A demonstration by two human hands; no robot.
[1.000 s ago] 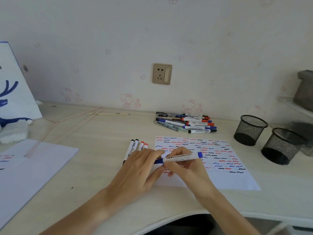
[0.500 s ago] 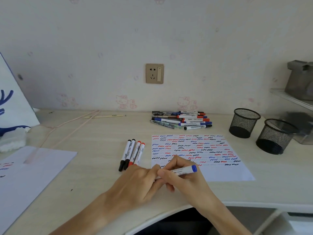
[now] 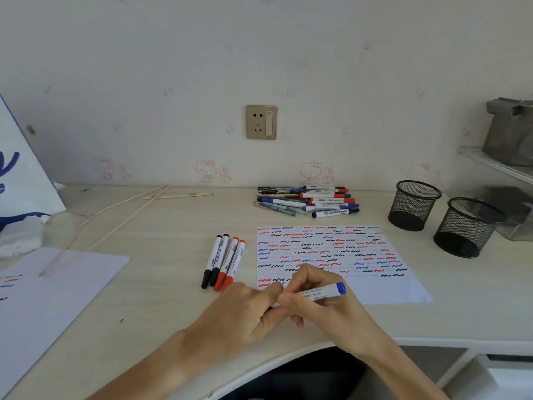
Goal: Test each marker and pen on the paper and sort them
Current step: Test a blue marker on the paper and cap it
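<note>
— What do you hold now?

— My right hand holds a marker with a blue end. The thumb and the curled fingers pinch its white barrel. It lies almost flat, and the blue end points to 3 o'clock.

— And the left hand?

— My left hand is at 9 o'clock from the right one, and they touch. Its fingers are curled at the other end of the same marker. This end is hidden under my fingers, so I cannot tell if the cap is on or off.

— Where is the paper?

— The paper lies on the desk at 12 o'clock from my hands. My right hand covers its near left corner. It has many rows of short wavy lines in red, blue and black.

— Where are the other markers?

— Four markers lie side by side at 9 o'clock from the paper, just beside it, two black and two red, caps toward me. A pile of markers and pens lies at 12 o'clock from the paper, near the wall.

— And the cups?

— Two black mesh cups stand at 2 o'clock from the paper, near each other. Another sheet lies far at 9 o'clock, at the desk's left edge.
</note>
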